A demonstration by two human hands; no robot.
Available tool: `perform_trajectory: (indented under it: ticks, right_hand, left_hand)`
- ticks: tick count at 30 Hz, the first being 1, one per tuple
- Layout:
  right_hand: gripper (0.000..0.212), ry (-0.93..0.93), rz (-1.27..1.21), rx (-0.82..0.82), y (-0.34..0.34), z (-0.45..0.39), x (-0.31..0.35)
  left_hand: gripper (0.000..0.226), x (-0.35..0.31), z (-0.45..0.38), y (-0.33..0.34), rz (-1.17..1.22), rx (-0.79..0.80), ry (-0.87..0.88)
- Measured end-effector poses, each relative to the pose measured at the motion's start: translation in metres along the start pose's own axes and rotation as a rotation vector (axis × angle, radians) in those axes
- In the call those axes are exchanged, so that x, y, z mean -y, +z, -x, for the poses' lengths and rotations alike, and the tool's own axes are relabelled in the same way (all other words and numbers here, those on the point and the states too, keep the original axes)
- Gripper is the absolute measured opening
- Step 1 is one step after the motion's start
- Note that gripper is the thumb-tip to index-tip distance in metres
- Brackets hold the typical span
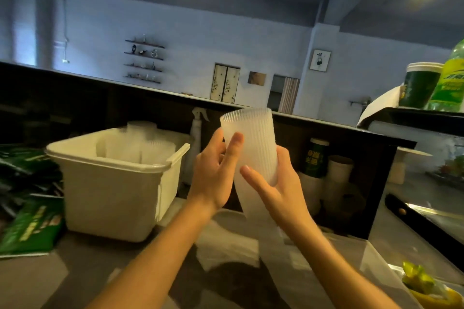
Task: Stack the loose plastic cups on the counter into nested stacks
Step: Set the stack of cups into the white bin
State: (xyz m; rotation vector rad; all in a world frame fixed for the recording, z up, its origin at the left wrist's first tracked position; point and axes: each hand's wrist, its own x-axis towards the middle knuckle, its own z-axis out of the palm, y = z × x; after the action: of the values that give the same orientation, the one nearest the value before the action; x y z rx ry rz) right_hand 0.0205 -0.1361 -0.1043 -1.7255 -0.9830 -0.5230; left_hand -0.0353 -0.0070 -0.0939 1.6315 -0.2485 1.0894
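Above the grey counter [95,268], at the centre of the head view, both hands hold a nested stack of translucent ribbed plastic cups [251,143] tilted slightly, its rim end uppermost and leaning left. The right hand [273,188] wraps the lower part of the stack, thumb across the front and fingers curled behind it; the left hand [216,170] lies against the stack's left side with fingers nearly straight, the thumb pressing the wall near the top. The step in hand appears to be seating or aligning cups within the stack. It is best done by keeping the axes of the cups in line and pushing along that axis with light pressure, since thin fluted walls probably flex and can jam if driven in crooked. The cups are frosted, tapered and finely pleated from rim to base; motion blur hides how many are nested. Below the hands, pale blurred shapes on the counter may be further loose cups [226,251], though this cannot be told. To the left a cream plastic bin [110,190], smooth-walled with a flanged rim, holds more cup stacks [141,144]. Green packets [30,226] lie beside it.
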Motion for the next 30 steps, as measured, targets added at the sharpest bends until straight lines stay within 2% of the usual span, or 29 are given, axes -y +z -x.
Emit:
perform_trajectory:
  ticks: [2,4,10,15,19,23,28,30]
  right_hand:
    - [0.060,-0.055,-0.008,0.020,0.013,-0.018,0.016]
    - [0.069,-0.096,-0.023,0.053,0.028,-0.034,0.034]
    - [0.071,-0.166,-0.159,0.137,0.074,-0.071,0.077]
    - [0.072,-0.169,-0.164,0.151,0.121,-0.092,0.092]
    - [0.064,-0.114,-0.222,0.268,0.151,-0.096,0.094]
    - [0.072,-0.034,-0.180,0.383,0.171,-0.101,0.095]
    - [0.076,0.108,-0.130,0.550,0.190,-0.105,0.093]
    - [0.085,0.169,-0.102,0.630,0.198,-0.107,0.093]
  left_hand:
    - [0.073,-0.012,-0.010,-0.025,-0.058,-0.033,0.080]
    - [0.080,-0.023,-0.020,-0.052,-0.126,-0.057,0.137]
    - [0.060,-0.048,-0.042,-0.113,-0.304,-0.167,0.199]
    - [0.050,-0.045,-0.052,-0.154,-0.546,-0.251,0.236]
    - [0.060,-0.024,-0.053,-0.183,-0.671,-0.261,0.204]
    - [0.070,-0.005,-0.051,-0.204,-0.765,-0.269,0.135]
    - [0.069,0.009,-0.049,-0.221,-0.937,-0.247,-0.003]
    - [0.067,0.013,-0.046,-0.227,-0.987,-0.210,-0.051]
